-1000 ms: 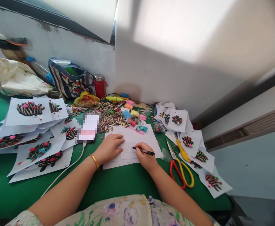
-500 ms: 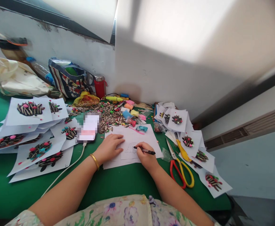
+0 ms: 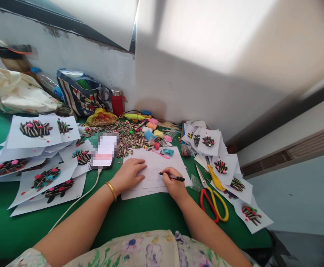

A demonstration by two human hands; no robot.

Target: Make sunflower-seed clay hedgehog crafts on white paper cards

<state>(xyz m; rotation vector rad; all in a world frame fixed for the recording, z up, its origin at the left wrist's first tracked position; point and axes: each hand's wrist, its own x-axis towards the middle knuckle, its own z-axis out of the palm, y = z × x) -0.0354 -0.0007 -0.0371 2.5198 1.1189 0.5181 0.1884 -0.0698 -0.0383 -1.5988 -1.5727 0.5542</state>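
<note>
My right hand (image 3: 175, 184) is closed around a black pen (image 3: 175, 178), its tip on or just above a small sheet of white paper (image 3: 150, 184). A faint outline drawing (image 3: 154, 175) with a curved top shows on that sheet, left of the pen tip. My left hand (image 3: 130, 174) lies flat, fingers stretched out, across the left side of the paper. Larger white sheets (image 3: 178, 157) lie underneath. A strip of pink clay (image 3: 161, 154) and a blue clay packet (image 3: 167, 151) rest on their far edge.
Sunflower seeds (image 3: 131, 137) and coloured clay packets (image 3: 150, 135) spread behind the paper. Scissors (image 3: 210, 196) with red and yellow handles lie right, beside seed-decorated cards (image 3: 209, 141). More cards (image 3: 34, 129) are piled left, near a phone (image 3: 104, 150) on a white cable (image 3: 81, 196). A red flask (image 3: 117, 102) stands by the wall.
My right hand has slid slightly to the right with the pen, and the pen tip sits a little further right on the drawing. The left hand stays in place.
</note>
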